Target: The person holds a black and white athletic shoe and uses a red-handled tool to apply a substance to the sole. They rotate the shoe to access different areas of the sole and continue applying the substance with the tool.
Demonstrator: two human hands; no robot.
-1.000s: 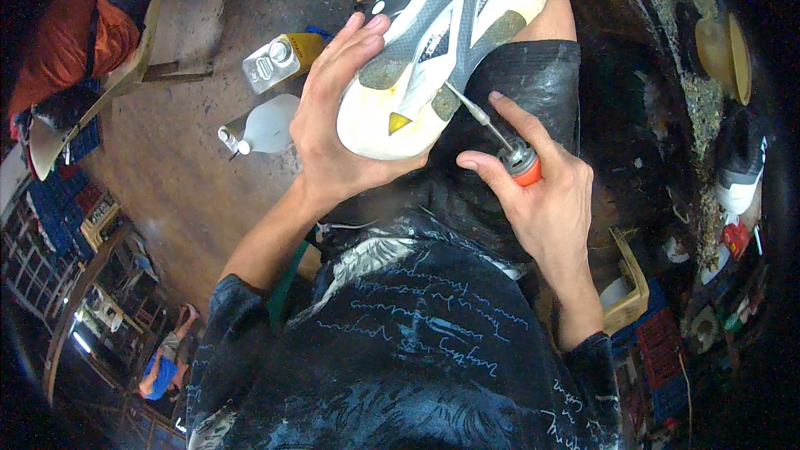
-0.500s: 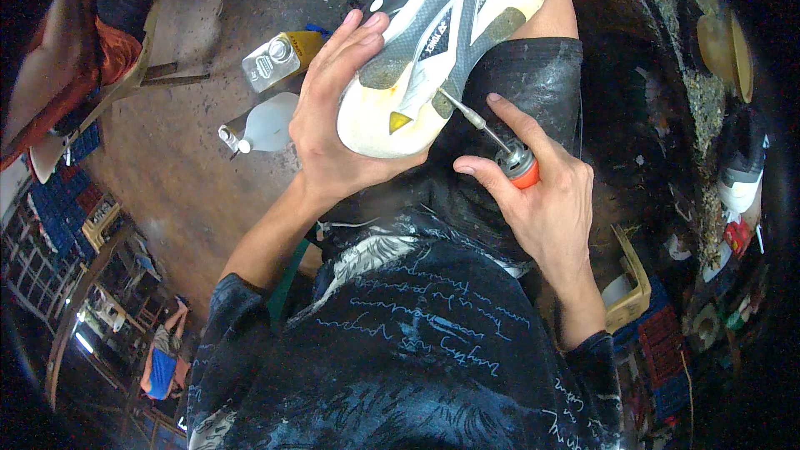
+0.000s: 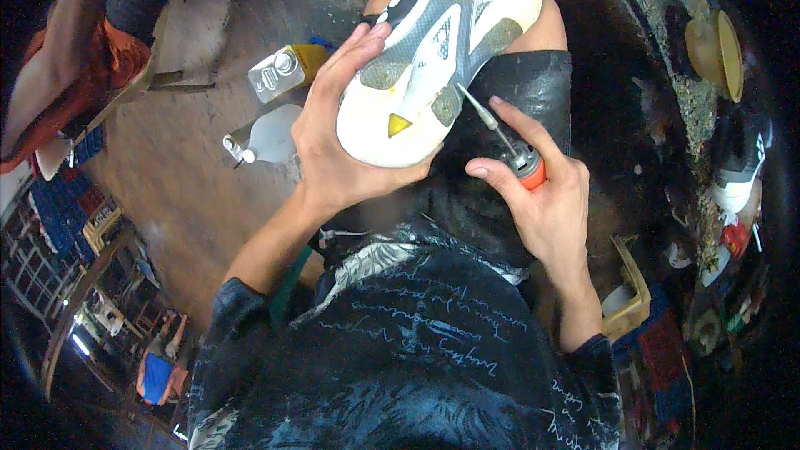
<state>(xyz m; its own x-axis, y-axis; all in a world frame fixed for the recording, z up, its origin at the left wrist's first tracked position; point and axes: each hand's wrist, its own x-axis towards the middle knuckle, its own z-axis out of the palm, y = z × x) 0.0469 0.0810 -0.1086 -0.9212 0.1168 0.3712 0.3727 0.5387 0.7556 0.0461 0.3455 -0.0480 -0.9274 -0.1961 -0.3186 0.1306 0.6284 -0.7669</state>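
A sneaker (image 3: 398,75) is held sole toward me, its pale sole having grey textured patches and a yellow triangle at the near end. My left hand (image 3: 329,133) grips that near end, fingers along the left side and thumb beneath. In my right hand (image 3: 554,192) is a small handheld tool with a metal-and-dark top, an orange-red band and a thin shaft (image 3: 483,112); its exact kind is unclear. The shaft's tip is at the sole's right edge, beside a grey patch; whether it touches cannot be made out. My right index finger and thumb are spread around the tool.
My bare knee and dark shorts (image 3: 533,92) lie behind the shoe. On the brown floor at left stand a metal can (image 3: 279,75) and a translucent bottle (image 3: 275,133). Another shoe (image 3: 737,187) is at far right. A person in blue (image 3: 158,375) is at lower left.
The tool's tip has shifted slightly right, from over the sole to its edge. The sneaker has turned a little in my left hand's grip, and the whole view has shifted slightly.
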